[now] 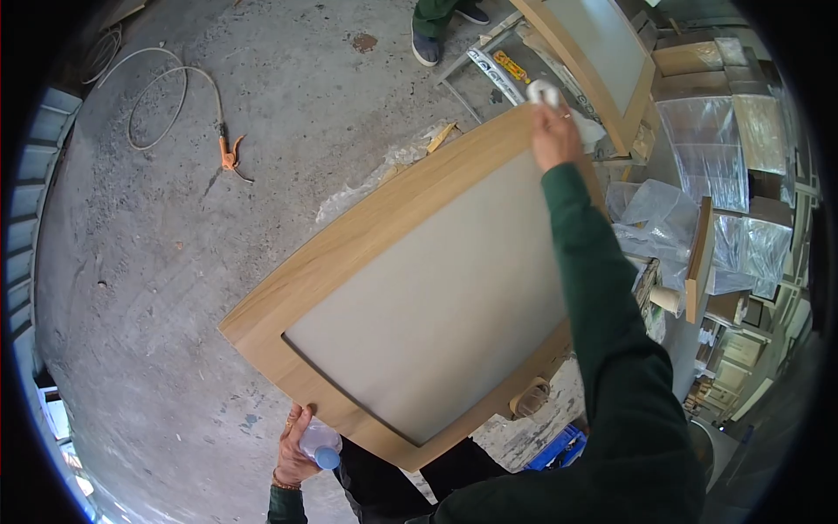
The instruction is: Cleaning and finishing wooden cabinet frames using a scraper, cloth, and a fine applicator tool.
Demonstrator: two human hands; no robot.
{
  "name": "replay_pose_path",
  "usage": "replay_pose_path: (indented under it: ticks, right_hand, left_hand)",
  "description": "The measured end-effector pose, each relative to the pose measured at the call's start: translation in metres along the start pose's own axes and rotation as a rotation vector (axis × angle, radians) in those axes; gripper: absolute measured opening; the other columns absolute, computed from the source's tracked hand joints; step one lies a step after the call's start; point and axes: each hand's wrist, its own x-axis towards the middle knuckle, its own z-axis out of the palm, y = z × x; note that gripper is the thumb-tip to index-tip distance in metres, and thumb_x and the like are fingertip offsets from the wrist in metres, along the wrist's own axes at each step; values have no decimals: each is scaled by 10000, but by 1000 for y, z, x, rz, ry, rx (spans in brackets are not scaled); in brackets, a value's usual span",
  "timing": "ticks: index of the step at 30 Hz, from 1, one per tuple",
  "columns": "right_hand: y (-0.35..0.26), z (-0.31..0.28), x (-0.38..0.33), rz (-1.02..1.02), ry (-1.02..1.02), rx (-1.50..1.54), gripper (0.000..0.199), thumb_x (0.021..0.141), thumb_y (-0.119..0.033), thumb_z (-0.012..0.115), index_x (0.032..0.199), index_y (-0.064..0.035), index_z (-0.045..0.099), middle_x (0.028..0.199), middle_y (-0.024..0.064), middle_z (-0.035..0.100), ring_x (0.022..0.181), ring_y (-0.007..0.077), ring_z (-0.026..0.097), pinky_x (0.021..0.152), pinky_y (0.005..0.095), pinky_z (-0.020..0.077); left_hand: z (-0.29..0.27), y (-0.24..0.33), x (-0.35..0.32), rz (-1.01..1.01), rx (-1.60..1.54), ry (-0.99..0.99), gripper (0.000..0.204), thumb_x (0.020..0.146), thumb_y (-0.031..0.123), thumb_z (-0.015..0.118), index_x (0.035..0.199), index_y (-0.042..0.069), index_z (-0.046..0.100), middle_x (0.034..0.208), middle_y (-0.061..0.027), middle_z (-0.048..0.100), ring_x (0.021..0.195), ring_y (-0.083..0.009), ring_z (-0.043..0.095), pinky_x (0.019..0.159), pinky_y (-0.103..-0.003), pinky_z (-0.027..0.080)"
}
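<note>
Head view: panel (428, 297) at centre, its long axis running lower left to upper right. Right hand (557, 140) clamps cloth (543, 93) at the far end; left hand (295, 450) grips a bottle (319, 437) beside the near end. Open floor (183, 279) borders the upper-left edge; another frame (595, 52) crowds the far end.
</note>
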Motion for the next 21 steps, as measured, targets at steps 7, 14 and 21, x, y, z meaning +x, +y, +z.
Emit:
replay_pose_path:
  ticks: [7, 14, 21]
  right_hand:
    - [22, 10, 28, 197, -109, -4, 343, 891, -366, 448, 1077, -155, 644, 1057, 193, 598, 1049, 363, 531, 860, 435, 432]
    - [40, 22, 9, -88, -143, 175, 409, 915, -388, 464, 1093, -61, 632, 1205, 188, 552, 1128, 321, 516, 957, 356, 387]
    - [-34, 25, -38, -35, -188, 13, 492, 936, -456, 348, 1259, -127, 521, 1296, 184, 465, 1199, 366, 423, 979, 410, 355]
  left_hand:
    - [-4, 2, -12, -38, 72, 35, 891, 560, 143, 827, 1338, 75, 399, 1211, -159, 561, 1226, -334, 450, 1021, -384, 367]
    - [-8, 5, 5, -24, -68, -44, 845, 541, 101, 781, 1321, 90, 455, 1369, -173, 416, 1280, -299, 386, 1024, -369, 339]
    - [-11, 11, 9, 40, -130, -6, 850, 591, 164, 822, 1342, 115, 427, 1417, -96, 372, 1324, -273, 325, 1038, -369, 327]
